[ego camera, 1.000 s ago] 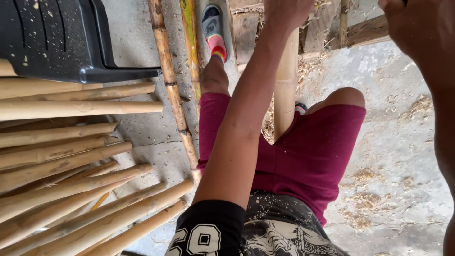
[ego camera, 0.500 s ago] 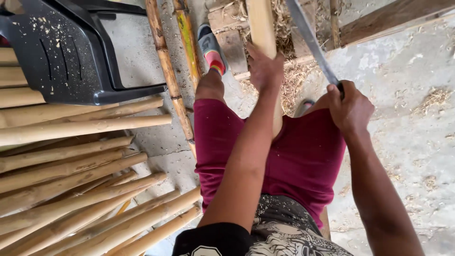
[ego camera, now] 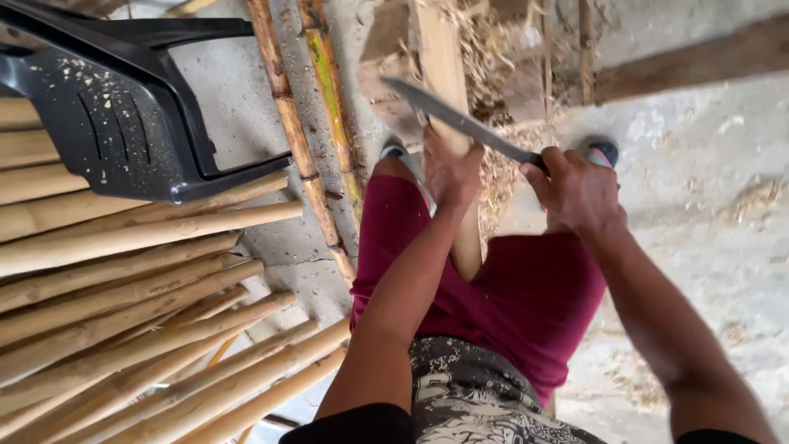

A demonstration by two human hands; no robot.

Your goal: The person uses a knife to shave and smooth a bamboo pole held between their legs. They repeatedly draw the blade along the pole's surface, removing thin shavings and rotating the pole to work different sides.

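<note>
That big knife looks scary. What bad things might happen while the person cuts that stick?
The left hand grips the bamboo pole right beside the long blade held by the right hand. A slip might cut those fingers. The pole runs down between the knees, so a blade that glances off could hit the legs in the red shorts. Loose shavings lie around the shoes and might make a foot slide.

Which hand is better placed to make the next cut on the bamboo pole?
Right. The right hand grips the long knife, whose blade lies across the bamboo pole. The left hand is wrapped around the pole, steadying it between the legs.
</note>
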